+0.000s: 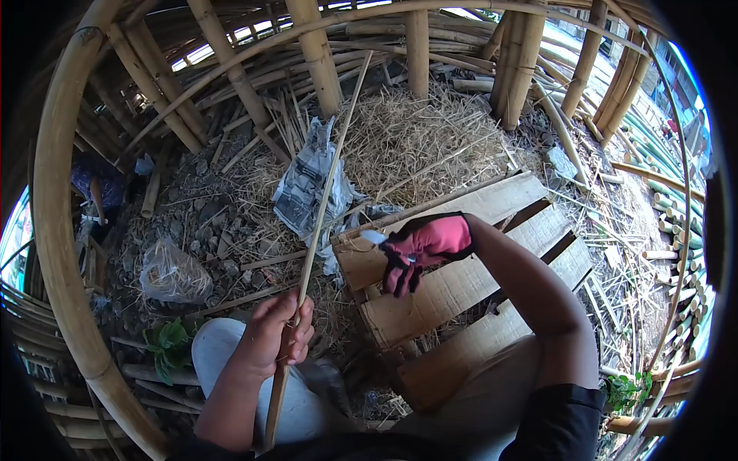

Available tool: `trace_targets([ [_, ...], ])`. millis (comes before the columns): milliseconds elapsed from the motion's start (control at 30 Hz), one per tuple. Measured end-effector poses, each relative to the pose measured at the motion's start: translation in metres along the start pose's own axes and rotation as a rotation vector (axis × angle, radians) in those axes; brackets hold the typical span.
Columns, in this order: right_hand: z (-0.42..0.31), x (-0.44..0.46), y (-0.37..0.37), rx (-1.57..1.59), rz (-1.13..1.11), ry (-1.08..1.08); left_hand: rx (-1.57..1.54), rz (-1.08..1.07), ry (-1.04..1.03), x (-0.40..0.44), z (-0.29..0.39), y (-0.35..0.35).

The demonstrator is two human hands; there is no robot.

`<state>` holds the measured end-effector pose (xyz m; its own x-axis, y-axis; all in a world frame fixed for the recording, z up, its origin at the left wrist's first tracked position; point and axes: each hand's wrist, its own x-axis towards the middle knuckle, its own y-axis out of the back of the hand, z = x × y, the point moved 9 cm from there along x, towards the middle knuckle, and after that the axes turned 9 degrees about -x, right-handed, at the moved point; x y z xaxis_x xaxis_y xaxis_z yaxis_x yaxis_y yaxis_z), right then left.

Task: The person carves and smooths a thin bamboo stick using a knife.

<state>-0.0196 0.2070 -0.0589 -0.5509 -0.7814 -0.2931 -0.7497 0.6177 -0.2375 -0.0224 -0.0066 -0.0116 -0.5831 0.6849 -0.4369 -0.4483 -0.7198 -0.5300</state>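
My bare left hand (282,332) is closed around a long, thin bamboo strip (326,196). The strip slants from beside my lap up toward the bamboo posts, its far end in the air. On my right hand (425,250) is a pink and black glove, the fingers curled in. From it a short pale blade, seemingly a knife (374,237), points left; its handle is hidden in the grip. This hand is above the slatted wooden pallet (430,303), apart from the strip.
Bamboo posts (315,58) and a curved pole (58,192) surround me. Shavings (423,142) are heaped ahead, beside crumpled newspaper (304,180). A clear plastic bag (175,273) lies on stony ground at left. Cut bamboo poles (684,253) are stacked at right. Another person (96,184) is at far left.
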Motion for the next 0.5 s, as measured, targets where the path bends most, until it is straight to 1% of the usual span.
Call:
trace_targets([
  [100,0.0,0.009,0.01,0.125,0.174,-0.005,-0.01,-0.001,0.008,-0.001,-0.003,0.0],
  [133,-0.007,0.012,0.052,0.043,0.44,0.269,-0.012,-0.007,0.011,-0.001,-0.004,-0.001],
  [167,-0.009,-0.006,0.101,0.177,0.895,0.415,-0.014,-0.013,0.012,-0.001,-0.005,-0.002],
  [200,-0.014,-0.035,0.126,0.124,1.161,0.432,-0.008,-0.016,0.01,-0.001,-0.004,-0.001],
  [233,-0.012,-0.053,0.144,0.118,1.289,0.411,-0.002,-0.018,0.007,-0.001,-0.004,-0.001],
  [267,-0.015,-0.053,0.149,0.118,1.137,0.498,0.005,-0.019,0.003,-0.001,-0.004,0.0],
  [333,-0.019,-0.046,0.124,0.203,0.962,0.429,-0.009,-0.017,-0.001,0.0,-0.002,0.002],
  [400,-0.025,-0.025,0.085,0.094,0.685,0.295,-0.006,-0.013,-0.003,0.0,-0.002,0.003],
  [467,-0.024,-0.001,0.048,0.02,0.413,0.24,0.017,-0.009,-0.01,0.001,0.0,0.002],
  [500,-0.02,0.011,0.03,-0.081,0.316,0.197,0.013,-0.006,0.001,0.001,-0.002,0.002],
])
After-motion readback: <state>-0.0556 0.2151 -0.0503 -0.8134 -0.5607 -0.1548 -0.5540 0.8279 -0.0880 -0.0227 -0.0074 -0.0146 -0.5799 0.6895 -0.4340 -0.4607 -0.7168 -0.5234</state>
